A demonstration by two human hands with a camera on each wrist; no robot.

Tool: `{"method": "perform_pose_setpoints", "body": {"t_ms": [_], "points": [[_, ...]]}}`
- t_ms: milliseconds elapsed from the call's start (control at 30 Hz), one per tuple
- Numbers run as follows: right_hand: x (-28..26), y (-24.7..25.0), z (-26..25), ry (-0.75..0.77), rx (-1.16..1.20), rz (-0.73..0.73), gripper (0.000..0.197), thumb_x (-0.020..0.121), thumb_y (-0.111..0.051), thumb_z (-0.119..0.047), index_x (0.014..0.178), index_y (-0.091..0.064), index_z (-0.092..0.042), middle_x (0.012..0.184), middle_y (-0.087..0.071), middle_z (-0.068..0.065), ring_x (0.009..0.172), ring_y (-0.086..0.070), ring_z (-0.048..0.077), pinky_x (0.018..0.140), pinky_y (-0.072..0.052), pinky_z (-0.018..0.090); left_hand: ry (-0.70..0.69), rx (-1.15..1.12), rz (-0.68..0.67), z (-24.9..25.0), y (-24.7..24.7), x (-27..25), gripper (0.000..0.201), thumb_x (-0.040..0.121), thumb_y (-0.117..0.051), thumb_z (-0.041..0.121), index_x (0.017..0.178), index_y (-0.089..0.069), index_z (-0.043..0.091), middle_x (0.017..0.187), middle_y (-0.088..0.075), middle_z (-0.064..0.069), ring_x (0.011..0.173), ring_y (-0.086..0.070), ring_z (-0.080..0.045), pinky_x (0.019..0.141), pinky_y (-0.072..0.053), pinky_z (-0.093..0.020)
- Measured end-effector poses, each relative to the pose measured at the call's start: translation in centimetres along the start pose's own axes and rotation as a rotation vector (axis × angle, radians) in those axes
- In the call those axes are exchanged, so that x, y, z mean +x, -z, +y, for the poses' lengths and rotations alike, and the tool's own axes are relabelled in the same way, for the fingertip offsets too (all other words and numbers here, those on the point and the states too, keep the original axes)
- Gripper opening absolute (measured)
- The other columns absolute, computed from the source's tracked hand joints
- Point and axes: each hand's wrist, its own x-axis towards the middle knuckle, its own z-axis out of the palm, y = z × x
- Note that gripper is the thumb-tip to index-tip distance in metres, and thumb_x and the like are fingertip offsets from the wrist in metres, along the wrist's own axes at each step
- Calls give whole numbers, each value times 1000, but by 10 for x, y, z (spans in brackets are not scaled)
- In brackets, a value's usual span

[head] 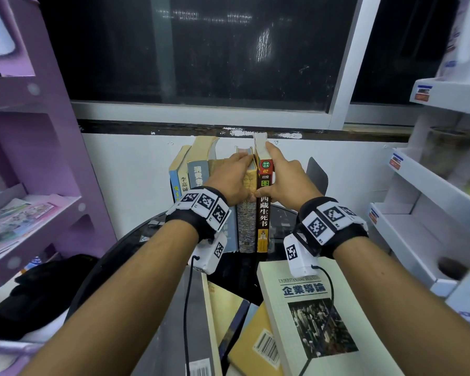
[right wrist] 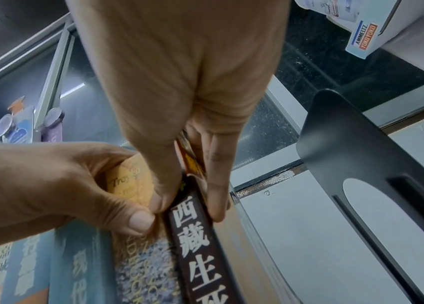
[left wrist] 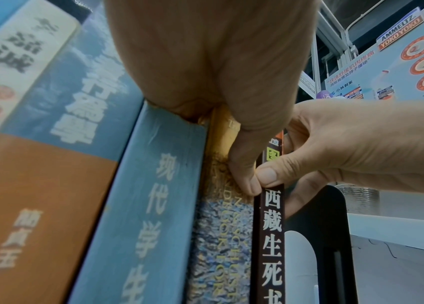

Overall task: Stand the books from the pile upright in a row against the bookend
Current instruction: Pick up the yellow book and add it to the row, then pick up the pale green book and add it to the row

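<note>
Six books are being stood upright, spines outward. The dark-spined book point(head: 263, 213) is being pinched by the right hand point(head: 288, 177), the mottled hardback point(head: 247, 226) by the left hand point(head: 232, 180). Only the wrist views are showing the black sheet-metal bookend point(right wrist: 377, 156) apart, rightward

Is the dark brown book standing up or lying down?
Standing up: the dark brown book has its spine vertical, gripped by the right hand.
</note>
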Motion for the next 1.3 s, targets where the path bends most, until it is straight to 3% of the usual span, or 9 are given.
{"method": "perform_pose_setpoints", "body": {"t_ms": [333,500,667,767,967,1067,1167,1300], "points": [[-2,-3,2,-24,-20,11,103,73,-83,-18,149,-13,-26,113,-62,15,102,-63,29,90,-53,42,-12,-39,99,3,-2,-11,92,65,-85,25,142,-37,12,141,-43,-6,127,-44,-24,107,-35,-35],[-4,-3,2,-39,11,16,102,76,-81,-17,150,-11,-29,117,-63,14,102,-64,28,90,-53,42,-19,-32,115,6,-4,-19,87,70,-81,29,142,-35,13,143,-39,-5,129,-41,-23,107,-34,-36],[-15,1,5,-44,66,-14,105,79,-78,-11,151,-5,-31,126,-61,12,101,-67,26,87,-52,35,-20,-36,112,9,-1,-28,84,74,-78,27,143,-34,12,145,-37,-5,132,-38,-23,109,-32,-36],[-23,4,5,-60,81,-35,106,80,-77,-13,152,-2,-32,134,-57,13,102,-67,27,92,-53,40,-22,-37,119,13,1,-36,80,76,-76,27,143,-35,12,146,-37,-5,132,-38,-24,109,-32,-35],[-43,13,5,-87,80,-98,95,80,-77,-26,150,-14,-36,143,-50,11,115,-61,29,101,-47,46,-30,-57,145,23,6,-58,75,80,-73,25,143,-35,12,146,-36,-6,134,-36,-23,111,-30,-34],[-59,22,8,-138,77,-143,88,82,-75,-27,150,-20,-31,144,-48,11,119,-58,26,103,-45,39,-27,-74,166,28,7,-70,74,80,-73,24,143,-34,13,145,-36,-6,133,-37,-23,111,-32,-35],[-78,32,12,-182,20,-211,82,84,-73,-30,150,-26,-26,146,-46,10,123,-53,25,96,-43,29,-11,-81,166,31,6,-82,73,80,-72,26,142,-35,14,147,-31,-4,133,-37,-23,111,-33,-36],[-102,40,20,-257,-99,-310,75,85,-70,-39,147,-32,-21,146,-45,10,127,-49,25,98,-39,29,49,-117,102,40,1,-99,74,82,-71,29,144,-32,18,149,-27,0,131,-40,-23,106,-40,-40]]}}
